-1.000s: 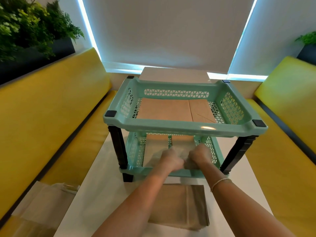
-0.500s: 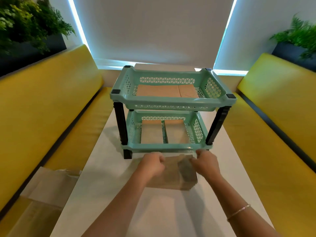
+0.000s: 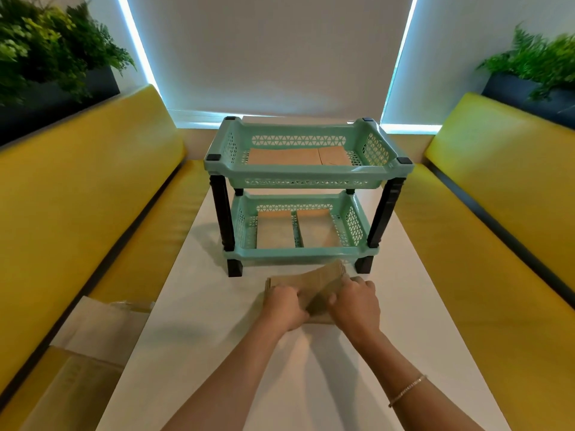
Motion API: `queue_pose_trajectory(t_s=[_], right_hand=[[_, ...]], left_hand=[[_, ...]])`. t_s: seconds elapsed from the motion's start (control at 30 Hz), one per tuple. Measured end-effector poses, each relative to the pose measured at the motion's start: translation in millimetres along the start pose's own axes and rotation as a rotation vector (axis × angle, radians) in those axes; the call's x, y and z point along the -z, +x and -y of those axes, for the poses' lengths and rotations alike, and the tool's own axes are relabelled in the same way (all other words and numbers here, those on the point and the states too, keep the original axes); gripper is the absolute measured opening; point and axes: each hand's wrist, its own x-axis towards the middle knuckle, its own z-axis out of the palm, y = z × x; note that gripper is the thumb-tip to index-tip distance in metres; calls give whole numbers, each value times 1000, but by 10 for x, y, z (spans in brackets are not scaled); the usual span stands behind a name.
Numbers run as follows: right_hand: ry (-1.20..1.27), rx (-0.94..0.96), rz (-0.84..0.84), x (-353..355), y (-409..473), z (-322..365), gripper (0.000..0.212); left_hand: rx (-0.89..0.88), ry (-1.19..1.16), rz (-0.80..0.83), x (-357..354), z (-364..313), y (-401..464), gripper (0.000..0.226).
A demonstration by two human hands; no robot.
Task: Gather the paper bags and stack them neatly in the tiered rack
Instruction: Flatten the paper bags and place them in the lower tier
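Note:
A mint-green two-tier rack (image 3: 298, 253) with black legs stands on the white table (image 3: 217, 353). Flat brown paper bags lie in its top tier (image 3: 281, 156) and two stacks side by side in its bottom tier (image 3: 273, 231). Just in front of the rack, a stack of brown paper bags (image 3: 314, 283) is lifted at its right end off the table. My left hand (image 3: 284, 307) grips its near left edge and my right hand (image 3: 356, 301) grips its right side; both hands' fingers curl around the stack.
Yellow benches (image 3: 93, 213) run along both sides of the table. More paper bags and a cardboard box (image 3: 84, 346) lie on the left bench seat near me. Planters with green plants (image 3: 46, 57) sit behind each backrest.
My hands came back out of the rack's bottom tier to the stack on the table, gripped it, and now raise its right end. The camera view pulled back from the rack.

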Motion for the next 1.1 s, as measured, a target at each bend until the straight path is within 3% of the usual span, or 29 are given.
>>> queue_pose_trajectory(t_s=[0.17, 0.3, 0.43, 0.53, 0.6, 0.7, 0.73, 0.93, 1.1], right_hand=[[26, 42, -62, 13, 6, 29, 26], [460, -45, 26, 50, 14, 72, 34], [771, -192, 170, 205, 66, -34, 28], [1039, -195, 303, 325, 22, -194, 25], [1148, -175, 357, 347, -76, -290, 23], [1131, -159, 317, 246, -283, -378, 21], [1110, -168, 287, 183, -358, -396, 21], [1011, -208, 201, -189, -644, -434, 35], [1040, -152, 134, -127, -662, -351, 36]], left_hand=[[-6, -3, -33, -44, 8, 12, 44], [8, -63, -28, -46, 36, 28, 54], [110, -312, -198, 38, 122, -32, 90], [120, -724, -359, 85, 301, -116, 110], [70, -1008, -322, 61, 411, -213, 102], [-23, -1181, -265, -43, 498, -381, 48], [-31, -1204, -263, -113, 529, -414, 40], [8, -1115, -187, -528, 654, -554, 41], [-10, -944, -244, -502, 662, -522, 39]])
